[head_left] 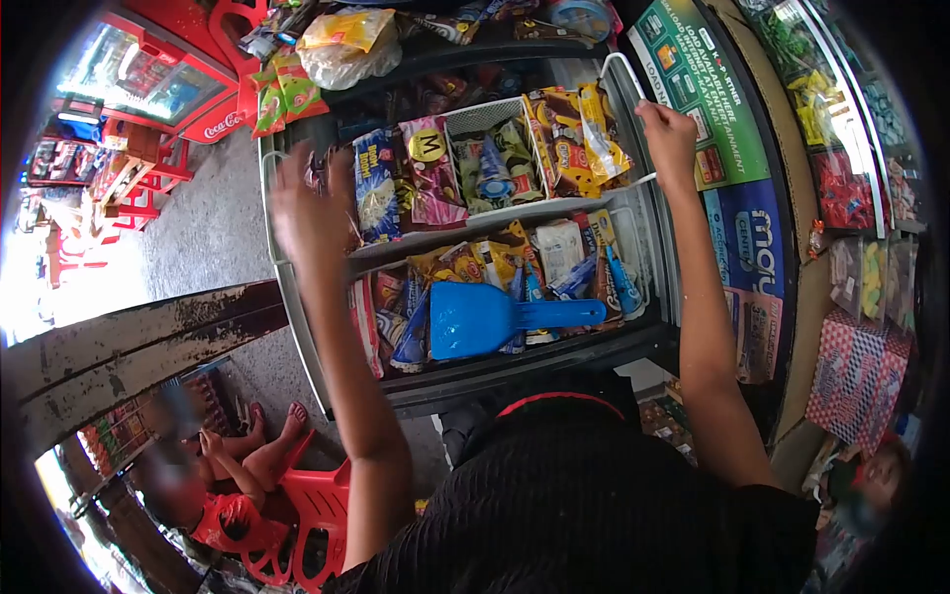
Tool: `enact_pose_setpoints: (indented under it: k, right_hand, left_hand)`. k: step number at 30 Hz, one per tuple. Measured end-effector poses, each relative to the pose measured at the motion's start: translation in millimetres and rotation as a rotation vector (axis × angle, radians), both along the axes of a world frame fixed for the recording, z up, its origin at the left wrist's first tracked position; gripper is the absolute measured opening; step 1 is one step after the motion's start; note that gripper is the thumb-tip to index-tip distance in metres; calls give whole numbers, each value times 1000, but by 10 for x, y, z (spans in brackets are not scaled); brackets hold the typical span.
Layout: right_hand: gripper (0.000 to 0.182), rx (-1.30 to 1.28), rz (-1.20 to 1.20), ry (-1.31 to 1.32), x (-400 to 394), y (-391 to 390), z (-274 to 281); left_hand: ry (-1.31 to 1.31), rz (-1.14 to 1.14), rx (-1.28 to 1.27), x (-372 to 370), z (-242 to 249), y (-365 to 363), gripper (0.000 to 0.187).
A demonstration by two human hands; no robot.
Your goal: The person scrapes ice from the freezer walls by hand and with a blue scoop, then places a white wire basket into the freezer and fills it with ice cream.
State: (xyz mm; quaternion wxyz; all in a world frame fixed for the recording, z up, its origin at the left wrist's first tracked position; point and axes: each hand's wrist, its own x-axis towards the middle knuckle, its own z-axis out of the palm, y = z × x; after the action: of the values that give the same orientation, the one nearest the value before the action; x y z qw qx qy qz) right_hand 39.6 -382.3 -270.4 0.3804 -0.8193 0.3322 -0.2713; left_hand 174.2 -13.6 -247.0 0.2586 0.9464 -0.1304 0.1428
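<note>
A white wire basket (pixel 492 107) of packaged ice creams sits in the upper part of a chest freezer (pixel 297 342). My left hand (pixel 312 203) is smeared by motion over the basket's left end, beside a blue ice cream pack (pixel 376 186). At the right end, my right hand (pixel 670 141) has curled fingers at the basket's raised wire handle, and appears to grip it. A pink pack (pixel 432 168) and yellow-brown packs (pixel 561 139) stand in the basket. Nearer to me, a blue scoop (pixel 473 319) lies across wrapped cones in a second basket (pixel 633 259).
More packs and a plastic bag (pixel 348 54) are piled on the freezer's far edge. Posters (pixel 698 89) and hanging goods line the right side. A wooden beam (pixel 148 346) runs at left; below it a person sits on a red chair (pixel 322 505). Another person is at lower right.
</note>
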Motion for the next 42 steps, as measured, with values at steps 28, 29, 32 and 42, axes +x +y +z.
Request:
enact_pose_setpoints:
  k: [28, 29, 32, 42]
  right_hand:
    - [25, 201, -113, 63, -177, -56, -331]
    - [25, 220, -111, 68, -183, -81, -374]
    - [25, 188, -92, 48, -169, -117, -521]
    - [27, 43, 1, 189, -87, -204, -487]
  left_hand:
    - [360, 256, -195, 531, -1091, 1397, 24]
    - [371, 219, -215, 497, -1014, 1368, 25]
    - [355, 218, -177, 479, -917, 1286, 24]
    - [470, 241, -234, 660, -1110, 1317, 26]
